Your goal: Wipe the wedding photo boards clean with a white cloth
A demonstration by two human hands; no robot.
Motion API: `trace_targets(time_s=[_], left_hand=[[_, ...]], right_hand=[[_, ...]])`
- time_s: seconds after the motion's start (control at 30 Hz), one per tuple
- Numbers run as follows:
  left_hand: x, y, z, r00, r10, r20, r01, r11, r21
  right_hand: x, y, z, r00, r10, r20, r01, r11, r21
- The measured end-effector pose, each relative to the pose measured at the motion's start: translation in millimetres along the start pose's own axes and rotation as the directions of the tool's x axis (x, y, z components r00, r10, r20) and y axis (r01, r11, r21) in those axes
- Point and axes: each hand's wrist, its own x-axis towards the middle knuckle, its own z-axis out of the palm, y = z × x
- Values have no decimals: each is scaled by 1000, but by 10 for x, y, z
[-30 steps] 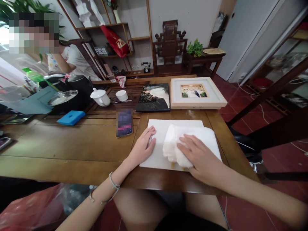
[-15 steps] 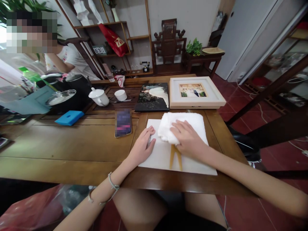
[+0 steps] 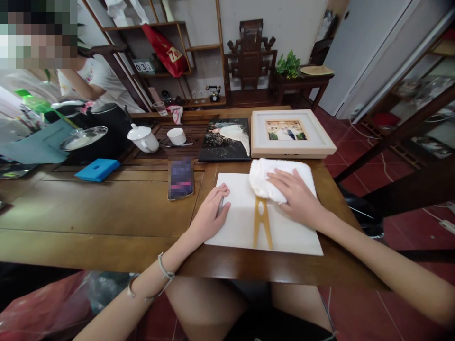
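A white board or sheet (image 3: 234, 227) lies in front of me near the table's edge, with a yellow A-shaped figure (image 3: 262, 225) on it. My right hand (image 3: 293, 194) presses a folded white towel (image 3: 261, 177) onto the board's upper right part, its fingers spread over the cloth. The towel hides the board's far right corner and touches the top of the yellow figure. On the board's left edge rests my left hand (image 3: 213, 213), thumb apart from the fingers. A small greyish patch shows between its thumb and fingers; I cannot make out what it is.
Behind the board lie a dark wedding picture (image 3: 225, 139) and a pale framed photo (image 3: 258, 147). To the left are a phone (image 3: 181, 177), a white cup (image 3: 177, 136), a lidded cup (image 3: 142, 138) and a blue block (image 3: 97, 169). Another person (image 3: 106, 80) sits at the far left.
My right hand has slid the white towel to the right and slightly away from me, uncovering the upper part of the yellow figure. My left hand stays on the board's left edge.
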Motion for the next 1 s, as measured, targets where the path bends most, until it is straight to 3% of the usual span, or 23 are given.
trace_targets(time_s=[0.07, 0.13, 0.3, 0.37, 0.43, 0.53, 0.67, 0.77, 0.87, 1.0], left_hand=[[-1, 5, 12, 1000, -9, -8, 9, 1000, 5], [-2, 4, 23, 1000, -12, -15, 12, 1000, 7], [5, -5, 30, 1000, 4, -21, -4, 1000, 5], [10, -10, 26, 1000, 6, -18, -6, 1000, 9], [13, -12, 19, 1000, 6, -14, -6, 1000, 6], [12, -9, 9, 1000, 2, -3, -2, 1000, -5], [6, 4, 5, 1000, -17, -5, 17, 1000, -13], [0, 1, 15, 1000, -18, -13, 18, 1000, -18], [-4, -11, 29, 1000, -20, -23, 19, 1000, -22], [-4, -27, 41, 1000, -16, -24, 16, 1000, -25]], right_hand=[[14, 33, 1, 997, 75, -16, -76, 997, -29], [-90, -127, 0, 997, 70, 18, -69, 996, -48], [-630, -884, -32, 975, -161, 154, 164, 986, -8], [-746, -1034, -57, 950, -255, 182, 250, 967, 48], [-726, -1006, -74, 934, -296, 197, 281, 954, 104], [-497, -698, -72, 946, -256, 198, 226, 961, 161], [-92, -119, -13, 991, -96, 91, 80, 984, 159], [91, 119, 40, 995, 100, 11, -100, 988, 121], [25, -36, 32, 985, 172, 26, -174, 978, 115], [-420, -665, -104, 980, 18, 197, -63, 973, 221]])
